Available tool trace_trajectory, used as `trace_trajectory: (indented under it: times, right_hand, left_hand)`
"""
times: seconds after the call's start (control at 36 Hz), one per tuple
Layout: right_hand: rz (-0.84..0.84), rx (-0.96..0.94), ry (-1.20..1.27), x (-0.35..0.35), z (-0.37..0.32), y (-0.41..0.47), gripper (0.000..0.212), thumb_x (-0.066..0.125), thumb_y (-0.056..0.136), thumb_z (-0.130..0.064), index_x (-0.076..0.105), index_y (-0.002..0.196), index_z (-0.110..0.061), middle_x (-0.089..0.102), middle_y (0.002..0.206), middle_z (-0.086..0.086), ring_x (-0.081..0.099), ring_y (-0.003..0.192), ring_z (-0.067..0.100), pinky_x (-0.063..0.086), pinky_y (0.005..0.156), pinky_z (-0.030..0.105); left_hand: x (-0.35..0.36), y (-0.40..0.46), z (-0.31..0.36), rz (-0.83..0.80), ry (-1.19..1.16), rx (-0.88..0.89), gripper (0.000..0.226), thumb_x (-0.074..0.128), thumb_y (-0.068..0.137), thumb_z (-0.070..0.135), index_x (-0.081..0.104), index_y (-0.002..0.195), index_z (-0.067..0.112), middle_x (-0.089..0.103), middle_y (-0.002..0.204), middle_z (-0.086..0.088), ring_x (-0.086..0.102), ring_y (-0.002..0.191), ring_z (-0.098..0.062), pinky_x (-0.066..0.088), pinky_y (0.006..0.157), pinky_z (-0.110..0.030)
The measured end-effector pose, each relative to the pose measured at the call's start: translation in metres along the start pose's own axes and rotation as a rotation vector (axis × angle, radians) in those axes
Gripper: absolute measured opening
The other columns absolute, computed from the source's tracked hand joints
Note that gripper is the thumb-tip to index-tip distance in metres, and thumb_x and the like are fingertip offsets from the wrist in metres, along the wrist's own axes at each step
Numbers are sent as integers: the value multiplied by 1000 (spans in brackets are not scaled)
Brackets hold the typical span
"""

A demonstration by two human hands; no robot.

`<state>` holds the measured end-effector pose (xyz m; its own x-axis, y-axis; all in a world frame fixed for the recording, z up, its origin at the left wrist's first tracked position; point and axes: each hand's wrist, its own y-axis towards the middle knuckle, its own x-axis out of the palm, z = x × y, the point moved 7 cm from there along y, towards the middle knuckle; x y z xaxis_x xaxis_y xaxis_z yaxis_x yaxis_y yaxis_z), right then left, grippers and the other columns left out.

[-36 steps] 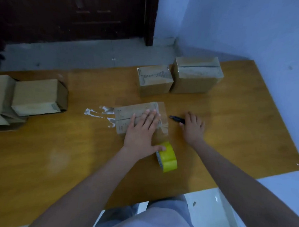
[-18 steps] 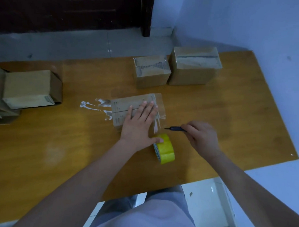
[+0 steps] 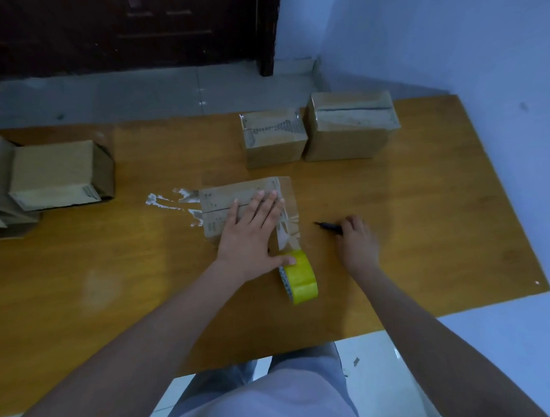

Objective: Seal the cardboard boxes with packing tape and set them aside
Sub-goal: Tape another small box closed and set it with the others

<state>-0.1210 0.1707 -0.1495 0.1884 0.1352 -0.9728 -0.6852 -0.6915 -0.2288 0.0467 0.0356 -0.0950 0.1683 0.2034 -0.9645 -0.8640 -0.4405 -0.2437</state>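
A small cardboard box [image 3: 236, 207] in the middle of the wooden table [image 3: 425, 220] is pressed down by the left hand [image 3: 252, 234], with its fingers laid flat and its thumb touching the yellow tape roll [image 3: 300, 278] just beside the box. A dark cutter [image 3: 329, 226] is held in the curled fingers of the right hand [image 3: 358, 239]. Two taped boxes [image 3: 317, 134] are seen side by side at the far edge, and open boxes [image 3: 51, 177] are seen at the left.

Plain packing room: wooden table [image 3: 426, 233], blue walls [image 3: 449, 36], tiled floor [image 3: 136, 91]
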Motion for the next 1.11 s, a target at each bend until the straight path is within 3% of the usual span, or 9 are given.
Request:
trace_trajectory:
  times: [0.11, 0.19, 0.25, 0.39, 0.67, 0.86, 0.94, 1.03, 1.11]
  right_hand:
    - [68, -11, 536, -14, -26, -16, 43, 55, 93, -26, 52, 128, -2, 48, 131, 13, 45, 121, 28, 35, 102, 34]
    - [-272, 58, 1175, -6, -57, -38, 29, 54, 96, -23, 63, 112, 0, 61, 111, 18, 58, 104, 27, 44, 89, 29]
    - [-425, 108, 1340, 2, -70, -48, 24, 59, 91, -25, 66, 100, -4, 64, 94, 13, 60, 88, 23, 44, 74, 22]
    - [-397, 162, 1471, 5, -74, -53, 5, 62, 88, -8, 66, 89, -11, 66, 87, 0, 60, 80, 11, 46, 73, 23]
    - [-295, 168, 1392, -8, -70, -79, 4, 69, 79, -19, 66, 80, -17, 67, 96, 1, 61, 94, 13, 45, 84, 24]
    - [-231, 229, 1373, -9, -49, -98, 10, 70, 82, -10, 67, 75, -16, 65, 93, -4, 60, 91, 7, 44, 76, 12]
    - [-176, 248, 1371, -12, -45, -100, 9, 74, 73, -22, 68, 74, -15, 67, 95, 1, 61, 91, 9, 44, 78, 18]
    - [-157, 265, 1392, -14, -40, -95, 6, 73, 79, -11, 69, 79, -6, 67, 105, 4, 60, 98, 11, 43, 79, 22]
    - [-128, 252, 1371, -18, -35, -89, 6, 70, 80, -7, 69, 81, 0, 68, 106, 5, 60, 101, 11, 42, 80, 21]
  left_hand:
    - [0, 0, -1, 26, -9, 0, 110, 20, 70, 89, -22, 148, 23, -24, 157, 6, -22, 144, -15, -11, 116, -50]
    - [2, 0, -2, 51, -7, 8, 108, 11, 68, 90, -23, 145, 23, -20, 158, 5, -20, 144, -14, -14, 114, -49]
    - [3, 0, -3, 57, -24, 19, 106, 9, 67, 89, -21, 145, 24, -16, 159, 5, -21, 143, -11, -16, 113, -47]
    - [-6, 2, -6, 89, -213, -20, 85, 8, 79, 77, -2, 152, 33, -15, 154, 19, -19, 139, 2, -17, 112, -38]
    - [-8, 7, 1, 390, -246, -124, 45, 57, 91, 39, 58, 131, 20, 55, 137, 3, 45, 132, -17, 14, 107, -46]
    - [-5, 6, -3, 424, -208, -96, 47, 39, 92, 42, 62, 126, 20, 60, 131, 4, 54, 124, -17, 27, 102, -49]
    - [-9, 5, -6, 477, -211, -60, 42, 51, 89, 39, 64, 124, 20, 62, 128, 5, 53, 122, -15, 27, 102, -47]
    - [-14, 4, -13, 445, -253, -26, 49, 81, 73, 32, 67, 119, 22, 64, 125, 8, 56, 119, -14, 24, 103, -49]
    - [-13, -1, -19, 309, -335, 23, 59, 76, 73, 47, 61, 126, 29, 55, 134, 15, 47, 129, -11, 9, 111, -55]
